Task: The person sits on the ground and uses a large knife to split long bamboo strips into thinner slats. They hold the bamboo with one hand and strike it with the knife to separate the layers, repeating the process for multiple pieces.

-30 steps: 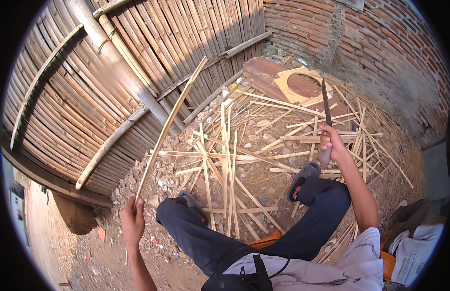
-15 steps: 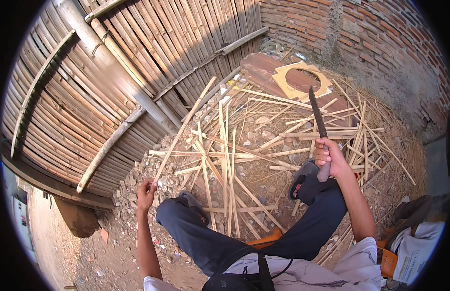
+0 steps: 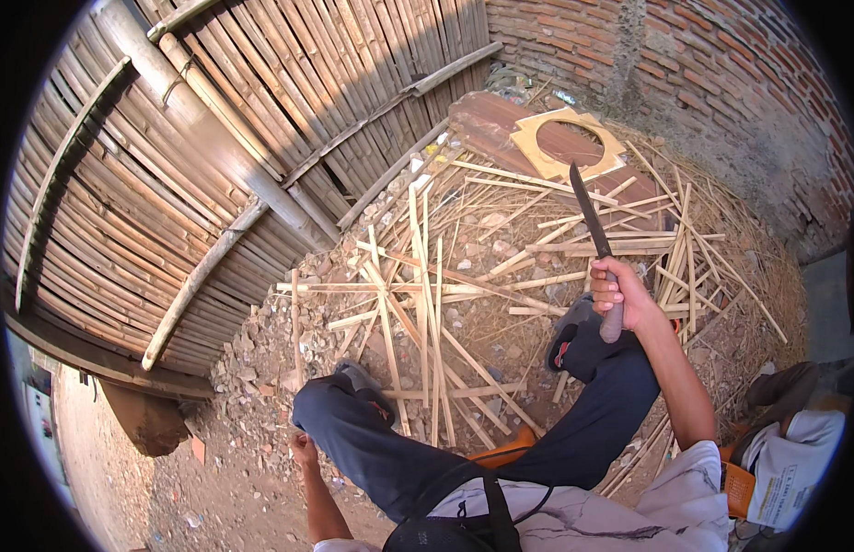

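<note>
Raised above my right knee, my right hand [image 3: 620,293] is closed round the handle of a long machete [image 3: 589,212], its dark blade pointing up and away. My left hand [image 3: 304,450] is low beside my left knee, fingers curled. A narrow bamboo strip [image 3: 296,322] runs from the rubble down toward this hand; my knee hides where it meets the fingers. Many pale split bamboo strips [image 3: 427,313] lie crisscrossed on the ground between and beyond my feet. More strips [image 3: 629,247] are heaped beyond my right foot.
A bamboo slat wall [image 3: 215,156] stands on the left, and a brick wall [image 3: 721,101] at the back right. A brown board [image 3: 487,120] bears a pale panel with a round hole [image 3: 528,138]. Something orange [image 3: 505,453] lies between my legs; a white sack [image 3: 795,469] is at the right.
My left hand has come down and back beside my knee, and the bamboo strip has swung from a slant to nearly straight ahead. The machete has shifted slightly left.
</note>
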The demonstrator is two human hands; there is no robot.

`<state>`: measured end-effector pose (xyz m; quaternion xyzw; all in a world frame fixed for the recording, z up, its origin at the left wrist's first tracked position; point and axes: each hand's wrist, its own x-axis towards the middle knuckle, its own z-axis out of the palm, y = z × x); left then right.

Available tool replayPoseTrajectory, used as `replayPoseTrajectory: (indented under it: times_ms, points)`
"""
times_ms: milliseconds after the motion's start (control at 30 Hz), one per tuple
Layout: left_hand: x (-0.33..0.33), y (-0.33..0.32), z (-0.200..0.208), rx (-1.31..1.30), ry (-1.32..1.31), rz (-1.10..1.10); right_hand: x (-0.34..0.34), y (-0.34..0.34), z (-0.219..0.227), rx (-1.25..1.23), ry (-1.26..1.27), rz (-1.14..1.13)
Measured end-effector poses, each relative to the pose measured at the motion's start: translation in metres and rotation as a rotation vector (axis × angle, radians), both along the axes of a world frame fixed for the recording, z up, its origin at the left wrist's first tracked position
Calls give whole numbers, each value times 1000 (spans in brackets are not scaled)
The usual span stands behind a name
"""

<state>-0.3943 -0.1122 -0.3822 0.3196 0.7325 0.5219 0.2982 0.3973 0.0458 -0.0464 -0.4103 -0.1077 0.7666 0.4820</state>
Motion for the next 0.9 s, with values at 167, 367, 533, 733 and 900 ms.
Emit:
replayPoseTrajectory:
  times_ms: [167, 367, 533, 733, 900]
  points:
    - [28, -77, -18, -35, -112, 103, -1, 0, -4, -32, -9, 16]
    - [55, -169, -42, -204, -105, 289, -3, -1, -2, -18, -34, 57]
    - [90, -204, -46, -595, -127, 330, -3, 0, -3, -33, -39, 51]
    - [97, -239, -37, -655, -186, 297, -12, 1, 3, -10, -57, 60]
    - [95, -255, -35, -874, -110, 341, -3, -3, -2, -28, -45, 49]
